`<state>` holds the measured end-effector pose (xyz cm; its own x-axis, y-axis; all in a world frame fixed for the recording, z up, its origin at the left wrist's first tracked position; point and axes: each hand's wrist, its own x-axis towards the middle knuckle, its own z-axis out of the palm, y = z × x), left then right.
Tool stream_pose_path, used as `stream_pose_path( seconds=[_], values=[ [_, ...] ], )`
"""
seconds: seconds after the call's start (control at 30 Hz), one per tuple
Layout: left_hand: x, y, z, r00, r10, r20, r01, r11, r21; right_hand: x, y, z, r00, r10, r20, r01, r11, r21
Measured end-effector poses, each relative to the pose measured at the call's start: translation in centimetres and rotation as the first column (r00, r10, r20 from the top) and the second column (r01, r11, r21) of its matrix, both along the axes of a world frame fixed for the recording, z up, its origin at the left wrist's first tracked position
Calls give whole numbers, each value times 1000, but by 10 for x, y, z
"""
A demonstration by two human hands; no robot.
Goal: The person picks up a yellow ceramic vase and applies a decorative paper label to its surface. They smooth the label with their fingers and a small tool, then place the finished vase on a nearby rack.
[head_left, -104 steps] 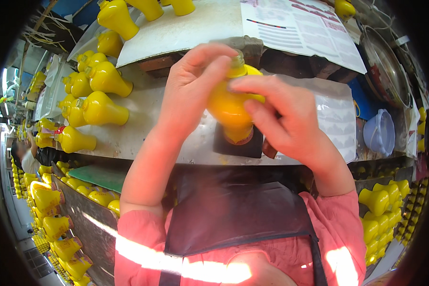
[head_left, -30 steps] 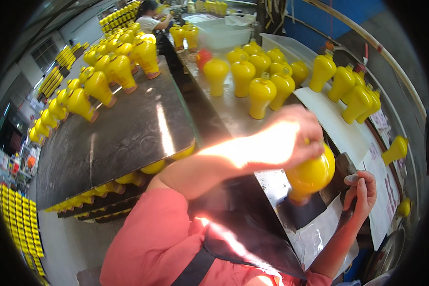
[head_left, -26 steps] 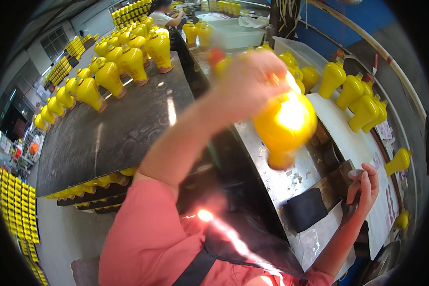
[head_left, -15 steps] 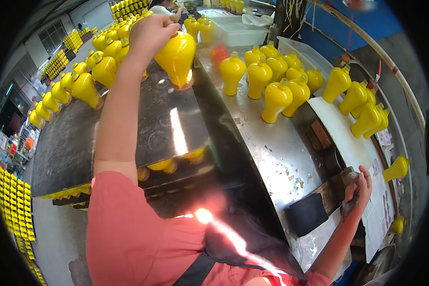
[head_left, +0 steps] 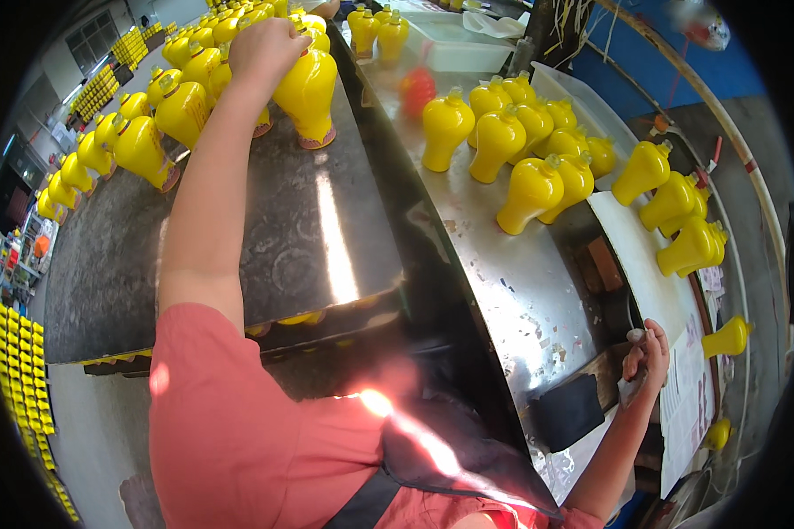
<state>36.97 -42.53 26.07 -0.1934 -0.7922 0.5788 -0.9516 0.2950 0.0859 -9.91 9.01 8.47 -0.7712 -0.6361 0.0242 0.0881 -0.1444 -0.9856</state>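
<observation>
1. Fingers (head_left: 265, 35) of the left hand (head_left: 269, 48) curl over the neck and top of a yellow vase-shaped bottle (head_left: 307, 93), gripping it from above. Bottle stands upright on the dark worktop (head_left: 265, 256), at the near edge of a crowd of like yellow bottles (head_left: 163, 115).
2. Handling, judged: glossy glazed surface, likely slippery and breakable; bulbous body over a narrow foot, so probably tippy. Neck is the natural hold; a hand around the belly would be steadier.
3. Left arm: stretched far forward and up-frame, forearm nearly straight, pink sleeve at the shoulder.
4. Right hand (head_left: 644, 353): low at the right, at the edge of the shiny metal worktop (head_left: 503, 282), fingers loosely bent, a small pale object (head_left: 635, 335) at the fingertips; cannot tell what it is.
5. More yellow bottles clustered on the metal surface (head_left: 525, 145) and along a white strip (head_left: 653, 282) further right.
</observation>
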Motion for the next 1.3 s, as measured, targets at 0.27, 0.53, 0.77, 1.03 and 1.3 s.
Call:
stream_pose_path(
  seconds=[0.27, 0.53, 0.77, 1.03, 1.3],
  values=[
    [-45, 24, 18, 984, -177, 1, 157, 873, -461, 4, 3, -10, 995, 101, 4, -101, 995, 0],
    [-274, 103, -78, 620, -784, 26, 764, 611, 209, 45, 19, 14, 996, 86, -2, -85, 981, 175],
    [-335, 105, -131, 593, -805, 28, 721, 546, 426, 39, 61, 11, 995, 96, -21, -84, 945, 317],
    [-316, 164, -105, 453, -887, 85, 843, 457, 284, 49, 55, 5, 993, 104, -48, -82, 942, 326],
    [-315, 271, -13, 54, -956, -287, 939, -48, 339, 71, 69, 21, 973, -53, -226, 129, 932, 339]
  ],
)
